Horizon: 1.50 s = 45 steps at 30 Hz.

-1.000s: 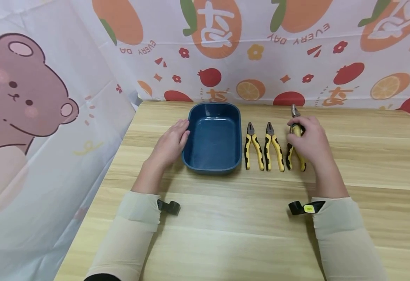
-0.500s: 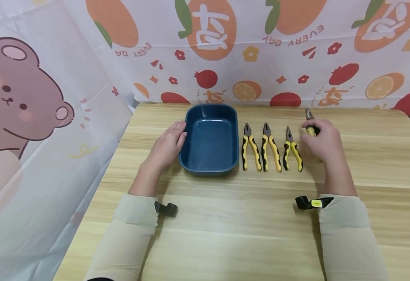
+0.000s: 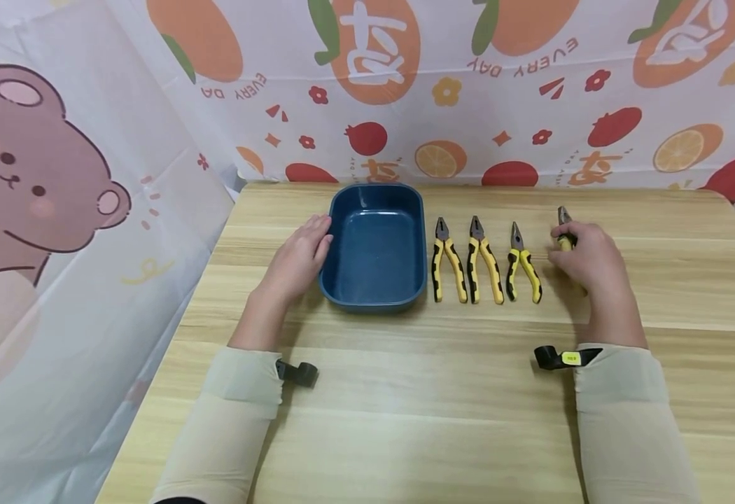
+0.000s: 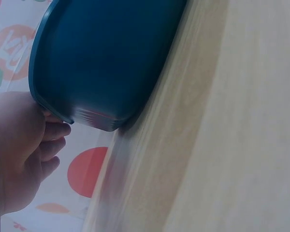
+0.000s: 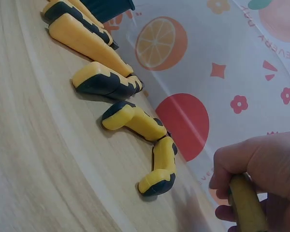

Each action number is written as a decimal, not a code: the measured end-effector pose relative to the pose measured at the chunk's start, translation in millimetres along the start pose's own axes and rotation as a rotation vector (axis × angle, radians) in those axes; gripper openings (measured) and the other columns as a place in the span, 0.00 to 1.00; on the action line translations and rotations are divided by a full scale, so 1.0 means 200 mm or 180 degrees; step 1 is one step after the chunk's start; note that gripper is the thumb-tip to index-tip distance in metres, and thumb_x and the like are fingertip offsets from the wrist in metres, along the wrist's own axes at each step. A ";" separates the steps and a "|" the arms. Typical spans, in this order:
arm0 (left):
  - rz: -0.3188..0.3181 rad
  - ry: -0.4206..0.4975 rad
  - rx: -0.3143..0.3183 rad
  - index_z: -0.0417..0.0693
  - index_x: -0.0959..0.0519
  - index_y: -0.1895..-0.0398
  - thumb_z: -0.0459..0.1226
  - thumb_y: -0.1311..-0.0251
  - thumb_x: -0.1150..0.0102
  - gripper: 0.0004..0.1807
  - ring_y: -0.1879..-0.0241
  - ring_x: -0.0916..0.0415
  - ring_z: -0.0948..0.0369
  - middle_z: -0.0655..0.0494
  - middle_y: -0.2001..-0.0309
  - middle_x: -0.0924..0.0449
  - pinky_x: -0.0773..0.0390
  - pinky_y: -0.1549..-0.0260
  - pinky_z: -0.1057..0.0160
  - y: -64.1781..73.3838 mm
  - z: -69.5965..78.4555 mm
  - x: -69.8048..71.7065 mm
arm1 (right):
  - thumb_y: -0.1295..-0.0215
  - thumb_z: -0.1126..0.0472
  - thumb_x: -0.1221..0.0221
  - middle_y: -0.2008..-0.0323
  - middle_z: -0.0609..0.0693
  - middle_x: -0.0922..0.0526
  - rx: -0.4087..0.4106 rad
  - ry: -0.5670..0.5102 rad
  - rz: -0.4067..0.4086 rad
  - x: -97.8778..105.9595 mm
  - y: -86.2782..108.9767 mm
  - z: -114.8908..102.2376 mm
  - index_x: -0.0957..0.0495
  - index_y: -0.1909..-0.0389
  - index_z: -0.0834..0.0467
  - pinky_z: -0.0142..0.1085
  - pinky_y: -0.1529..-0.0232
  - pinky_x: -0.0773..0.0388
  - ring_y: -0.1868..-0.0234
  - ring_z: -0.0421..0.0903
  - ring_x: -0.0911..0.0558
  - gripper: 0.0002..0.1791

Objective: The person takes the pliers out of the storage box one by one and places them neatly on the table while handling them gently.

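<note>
In the head view, my right hand (image 3: 591,257) grips a pair of pliers (image 3: 563,214) by its yellow-and-black handles, metal head pointing away from me. From the right wrist, one yellow handle (image 5: 247,205) shows between the fingers; the palm hides the rest. To its left lie needle-nose pliers (image 3: 516,238) and two combination pliers, the middle pair (image 3: 477,229) and the leftmost pair (image 3: 442,231), handles toward me. My left hand (image 3: 298,257) rests with extended fingers against the left side of a blue rectangular tray (image 3: 372,306). The left wrist view has the fingertips at the tray's rim (image 4: 34,72).
The wooden table (image 3: 418,392) ends at the back against a fruit-print cloth (image 3: 500,126). Another cloth with a bear print (image 3: 46,168) hangs along the left. The leftmost pliers lie close beside the tray's right wall.
My right hand has carried its pliers rightward from over the needle-nose pliers, then slightly nearer to me, uncovering that pair. The left hand stays at the tray; the head view has shifted slightly.
</note>
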<state>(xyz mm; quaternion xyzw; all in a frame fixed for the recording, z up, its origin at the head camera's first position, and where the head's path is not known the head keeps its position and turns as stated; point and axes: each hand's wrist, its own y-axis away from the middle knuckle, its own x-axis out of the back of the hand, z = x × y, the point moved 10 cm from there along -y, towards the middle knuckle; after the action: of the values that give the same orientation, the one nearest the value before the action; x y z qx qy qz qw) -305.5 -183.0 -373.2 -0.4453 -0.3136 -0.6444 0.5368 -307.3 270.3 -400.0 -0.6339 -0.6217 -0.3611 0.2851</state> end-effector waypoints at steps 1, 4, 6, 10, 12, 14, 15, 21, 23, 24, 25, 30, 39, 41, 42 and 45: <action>-0.0008 0.0000 0.0010 0.47 0.42 0.24 0.46 0.23 0.59 0.29 0.22 0.52 0.54 0.50 0.24 0.45 0.45 0.26 0.48 0.00 0.00 0.00 | 0.37 0.58 0.40 0.38 0.73 0.36 -0.0024 0.0024 -0.0051 -0.01 0.00 0.01 0.28 0.38 0.58 0.55 0.56 0.30 0.51 0.65 0.32 0.25; -0.0034 0.0012 0.0035 0.48 0.43 0.24 0.47 0.23 0.59 0.29 0.22 0.53 0.54 0.51 0.23 0.45 0.45 0.26 0.48 0.00 -0.01 -0.01 | 0.37 0.58 0.40 0.39 0.73 0.35 -0.0057 0.0086 -0.0150 -0.02 0.00 0.01 0.29 0.38 0.57 0.55 0.56 0.29 0.51 0.65 0.32 0.26; -0.0021 0.0018 0.0041 0.48 0.43 0.24 0.47 0.23 0.59 0.29 0.22 0.53 0.55 0.51 0.23 0.45 0.45 0.26 0.48 0.00 -0.01 -0.01 | 0.37 0.58 0.40 0.39 0.74 0.35 -0.0048 0.0117 -0.0173 -0.03 0.00 0.01 0.29 0.38 0.58 0.55 0.55 0.30 0.51 0.66 0.32 0.26; 0.0018 0.0019 0.0019 0.49 0.43 0.24 0.48 0.23 0.60 0.29 0.22 0.53 0.55 0.52 0.23 0.45 0.45 0.26 0.48 0.00 0.00 0.00 | 0.37 0.59 0.40 0.40 0.73 0.33 -0.0022 0.0171 -0.0166 -0.03 0.00 0.01 0.29 0.38 0.59 0.56 0.55 0.30 0.51 0.65 0.31 0.26; 0.0021 0.0015 0.0010 0.49 0.42 0.24 0.48 0.23 0.59 0.29 0.22 0.53 0.55 0.52 0.23 0.45 0.45 0.26 0.48 0.00 0.00 0.00 | 0.37 0.59 0.39 0.40 0.73 0.33 -0.0043 0.0183 -0.0196 -0.04 0.00 0.02 0.29 0.38 0.59 0.58 0.53 0.30 0.50 0.65 0.31 0.26; 0.0005 0.0014 0.0009 0.49 0.43 0.24 0.48 0.23 0.59 0.29 0.22 0.53 0.55 0.52 0.23 0.45 0.46 0.26 0.48 0.00 0.00 0.00 | 0.37 0.58 0.39 0.39 0.73 0.33 -0.0062 0.0201 -0.0239 -0.05 -0.01 0.02 0.29 0.38 0.60 0.60 0.51 0.30 0.49 0.66 0.31 0.27; 0.0002 0.0011 0.0011 0.49 0.43 0.24 0.48 0.23 0.59 0.29 0.22 0.53 0.55 0.52 0.23 0.45 0.46 0.26 0.48 0.00 0.00 0.00 | 0.37 0.58 0.39 0.39 0.74 0.33 -0.0066 0.0212 -0.0257 -0.06 -0.01 0.03 0.29 0.38 0.60 0.61 0.50 0.30 0.48 0.66 0.31 0.27; 0.0004 0.0005 0.0030 0.49 0.43 0.23 0.48 0.23 0.60 0.30 0.22 0.53 0.56 0.52 0.23 0.45 0.46 0.26 0.49 0.00 0.00 0.00 | 0.38 0.56 0.38 0.41 0.73 0.31 0.0001 0.0314 -0.0268 -0.08 -0.02 0.03 0.27 0.41 0.59 0.63 0.47 0.31 0.47 0.67 0.30 0.25; 0.0008 0.0003 0.0026 0.49 0.43 0.23 0.48 0.23 0.60 0.30 0.22 0.53 0.55 0.52 0.23 0.45 0.45 0.26 0.48 0.00 0.00 0.00 | 0.39 0.56 0.38 0.42 0.73 0.30 0.0007 0.0354 -0.0255 -0.08 -0.02 0.03 0.26 0.42 0.59 0.63 0.49 0.30 0.47 0.68 0.30 0.25; 0.0010 -0.0002 0.0022 0.49 0.43 0.23 0.49 0.23 0.60 0.30 0.22 0.53 0.55 0.52 0.23 0.45 0.45 0.26 0.48 0.00 0.00 0.00 | 0.39 0.56 0.38 0.42 0.73 0.30 0.0009 0.0376 -0.0245 -0.09 -0.02 0.03 0.26 0.42 0.59 0.63 0.49 0.30 0.47 0.69 0.31 0.24; 0.0012 -0.0009 0.0017 0.49 0.43 0.24 0.48 0.23 0.60 0.30 0.22 0.53 0.55 0.51 0.23 0.45 0.45 0.26 0.48 0.00 0.00 0.00 | 0.39 0.56 0.38 0.42 0.73 0.31 0.0001 0.0387 -0.0234 -0.09 -0.02 0.04 0.26 0.43 0.58 0.63 0.50 0.30 0.47 0.70 0.31 0.24; 0.0011 -0.0016 0.0009 0.48 0.42 0.24 0.48 0.23 0.61 0.29 0.22 0.53 0.55 0.51 0.23 0.45 0.46 0.26 0.48 0.00 0.00 0.00 | 0.38 0.55 0.39 0.44 0.74 0.33 -0.0031 0.0415 -0.0202 -0.09 -0.02 0.04 0.25 0.44 0.58 0.65 0.51 0.32 0.47 0.75 0.35 0.22; 0.0021 -0.0003 0.0022 0.48 0.42 0.24 0.47 0.23 0.59 0.29 0.22 0.53 0.55 0.51 0.23 0.45 0.46 0.26 0.48 0.00 0.00 -0.01 | 0.37 0.53 0.41 0.45 0.73 0.37 -0.0059 0.0456 -0.0179 -0.11 -0.01 0.04 0.26 0.43 0.57 0.62 0.55 0.31 0.48 0.71 0.38 0.22; 0.0019 -0.0005 0.0021 0.48 0.42 0.24 0.47 0.23 0.59 0.29 0.22 0.53 0.55 0.51 0.23 0.45 0.46 0.26 0.48 0.00 0.00 -0.01 | 0.36 0.53 0.41 0.45 0.73 0.37 -0.0056 0.0470 -0.0172 -0.11 -0.01 0.04 0.26 0.43 0.58 0.62 0.55 0.31 0.48 0.71 0.38 0.23; 0.0011 -0.0008 0.0021 0.48 0.43 0.24 0.47 0.23 0.60 0.29 0.22 0.53 0.55 0.51 0.23 0.45 0.46 0.26 0.48 0.00 0.00 -0.01 | 0.36 0.53 0.41 0.45 0.73 0.37 -0.0057 0.0478 -0.0168 -0.11 -0.01 0.04 0.26 0.43 0.58 0.62 0.55 0.31 0.48 0.71 0.37 0.23; -0.0007 -0.0014 0.0026 0.49 0.43 0.23 0.49 0.23 0.62 0.30 0.22 0.53 0.55 0.52 0.23 0.46 0.46 0.26 0.48 0.00 0.00 -0.02 | 0.36 0.53 0.41 0.45 0.73 0.37 -0.0062 0.0500 -0.0167 -0.12 -0.02 0.04 0.26 0.42 0.58 0.62 0.56 0.30 0.48 0.71 0.37 0.23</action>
<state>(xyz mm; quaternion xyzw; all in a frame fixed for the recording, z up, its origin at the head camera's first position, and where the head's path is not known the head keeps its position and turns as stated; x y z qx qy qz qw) -305.1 -181.4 -376.4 -0.4441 -0.3179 -0.6427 0.5372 -308.7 264.1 -424.5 -0.5898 -0.6104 -0.4231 0.3172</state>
